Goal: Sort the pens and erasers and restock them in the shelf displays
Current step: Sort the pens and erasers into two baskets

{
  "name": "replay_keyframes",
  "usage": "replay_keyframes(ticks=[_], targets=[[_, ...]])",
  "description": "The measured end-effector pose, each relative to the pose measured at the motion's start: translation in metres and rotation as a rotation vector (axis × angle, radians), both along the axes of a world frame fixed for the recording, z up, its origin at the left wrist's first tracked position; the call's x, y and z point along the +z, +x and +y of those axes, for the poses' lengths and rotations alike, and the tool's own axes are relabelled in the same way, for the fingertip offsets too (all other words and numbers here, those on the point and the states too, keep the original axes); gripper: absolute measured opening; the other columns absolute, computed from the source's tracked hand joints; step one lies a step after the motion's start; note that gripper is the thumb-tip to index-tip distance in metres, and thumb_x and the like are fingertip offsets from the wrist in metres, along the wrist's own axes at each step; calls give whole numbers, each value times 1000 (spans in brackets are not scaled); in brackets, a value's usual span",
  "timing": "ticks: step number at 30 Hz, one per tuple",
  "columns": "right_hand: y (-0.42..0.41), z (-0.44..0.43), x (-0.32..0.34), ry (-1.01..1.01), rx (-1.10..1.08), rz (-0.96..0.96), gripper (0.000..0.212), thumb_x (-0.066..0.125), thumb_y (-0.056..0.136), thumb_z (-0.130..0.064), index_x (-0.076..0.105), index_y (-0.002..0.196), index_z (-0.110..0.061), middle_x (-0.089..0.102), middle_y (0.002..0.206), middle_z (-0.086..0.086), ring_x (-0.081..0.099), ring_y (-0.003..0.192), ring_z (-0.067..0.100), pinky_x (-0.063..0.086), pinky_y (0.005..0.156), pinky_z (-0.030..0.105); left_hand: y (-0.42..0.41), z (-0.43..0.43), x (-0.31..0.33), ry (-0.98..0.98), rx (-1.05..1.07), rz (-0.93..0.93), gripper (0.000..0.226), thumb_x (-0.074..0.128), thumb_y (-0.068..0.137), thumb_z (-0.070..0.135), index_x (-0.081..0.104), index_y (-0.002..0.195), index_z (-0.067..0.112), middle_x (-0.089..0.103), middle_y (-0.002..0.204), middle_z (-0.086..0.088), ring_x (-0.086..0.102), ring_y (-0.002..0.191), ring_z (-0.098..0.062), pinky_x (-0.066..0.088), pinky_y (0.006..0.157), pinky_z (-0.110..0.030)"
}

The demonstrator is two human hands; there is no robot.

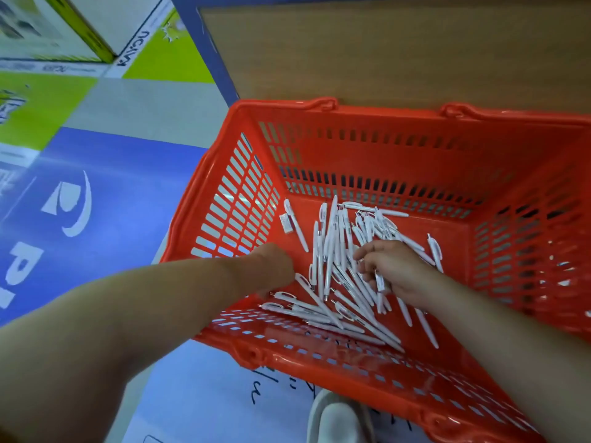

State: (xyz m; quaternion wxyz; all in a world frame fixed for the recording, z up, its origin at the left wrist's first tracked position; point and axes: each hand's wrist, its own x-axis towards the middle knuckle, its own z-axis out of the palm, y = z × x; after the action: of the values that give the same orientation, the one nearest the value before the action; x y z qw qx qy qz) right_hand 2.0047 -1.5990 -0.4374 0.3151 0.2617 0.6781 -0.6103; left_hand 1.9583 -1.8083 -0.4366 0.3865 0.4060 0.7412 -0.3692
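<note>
- The right hand [396, 266] reached down into the red basket [351, 148], its fingers curled around a few white pens [329, 251] taken from the loose heap lying under and just ahead of its fingertips. The curl kept them bundled, probably for sorting.
- The left hand [271, 266] entered over the basket's near-left wall with its fingers hidden beneath it. Whether it held anything could not be told. More pens lay just below and to its right.
- A small white eraser [285, 222] lay beyond the left hand, near the basket's left wall and just beside one stray pen. Being apart from the heap, it looked easy to pick out singly.
- No shelf display was in view. Judging by the heap, restocking had barely begun.
</note>
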Motion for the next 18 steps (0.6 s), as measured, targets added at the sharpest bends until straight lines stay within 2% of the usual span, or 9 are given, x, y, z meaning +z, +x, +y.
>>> replay_keyframes(ticks=[3, 6, 8, 11, 13, 15, 16, 17, 18], targets=[[-1, -5, 3, -52, 7, -15, 26, 46, 77, 7, 66, 84, -9, 61, 70, 9, 53, 57, 17, 35, 49, 25, -5, -11, -2, 163, 103, 74, 37, 67, 80, 34, 61, 111, 15, 66, 106, -5, 64, 96, -28, 50, 69, -33], [-3, -12, 7, -201, -57, -92, 15, 53, 89, -6, 65, 96, -9, 62, 77, 11, 55, 62, 18, 43, 55, 28, -15, 2, 13, 681, 753, 92, 36, 68, 77, 34, 54, 106, 16, 67, 97, -2, 63, 93, -23, 48, 70, -28], [-4, -17, 8, -343, -103, -193, 21, 56, 92, -31, 65, 100, -14, 65, 83, 10, 60, 71, 20, 48, 64, 31, -18, 23, 25, 950, 1123, -48, 41, 74, 75, 28, 51, 107, 17, 66, 90, 5, 62, 82, -13, 47, 69, -25], [-10, -19, 5, -605, -178, -273, 43, 49, 88, -60, 66, 97, -20, 66, 89, 10, 63, 81, 24, 51, 73, 36, -12, 51, 38, 1126, 1407, -382, 52, 75, 77, 10, 48, 122, 13, 68, 99, -7, 64, 80, -21, 51, 72, -33], [-13, -17, 4, -698, -269, -279, 48, 47, 89, -62, 66, 99, -19, 66, 93, 10, 64, 84, 26, 52, 75, 37, -11, 58, 41, 1197, 1573, -561, 55, 68, 77, -5, 47, 126, 9, 66, 104, -12, 62, 79, -24, 50, 68, -33], [-14, -13, 4, -711, -381, -261, 41, 50, 93, -51, 65, 101, -13, 67, 91, 11, 66, 81, 26, 55, 71, 36, -17, 58, 43, 1274, 1710, -632, 45, 57, 80, -13, 51, 120, 7, 65, 108, -15, 62, 83, -23, 51, 68, -29], [-15, -11, 5, -699, -411, -249, 35, 52, 94, -43, 64, 100, -11, 68, 88, 12, 66, 78, 24, 56, 68, 34, -23, 56, 42, 1293, 1733, -565, 39, 52, 83, -14, 55, 115, 6, 64, 110, -16, 62, 84, -23, 52, 69, -28], [-15, -9, 7, -678, -426, -241, 29, 54, 94, -37, 63, 98, -9, 68, 84, 12, 65, 75, 23, 56, 64, 32, -29, 51, 38, 1277, 1665, -384, 34, 49, 85, -13, 59, 110, 6, 64, 111, -17, 62, 87, -23, 52, 71, -29], [-15, -7, 9, -648, -435, -231, 24, 56, 93, -31, 62, 97, -8, 67, 81, 12, 64, 72, 21, 56, 60, 30, -36, 43, 33, 1176, 1457, -111, 30, 48, 85, -9, 63, 106, 6, 65, 112, -16, 63, 91, -24, 51, 75, -32]])
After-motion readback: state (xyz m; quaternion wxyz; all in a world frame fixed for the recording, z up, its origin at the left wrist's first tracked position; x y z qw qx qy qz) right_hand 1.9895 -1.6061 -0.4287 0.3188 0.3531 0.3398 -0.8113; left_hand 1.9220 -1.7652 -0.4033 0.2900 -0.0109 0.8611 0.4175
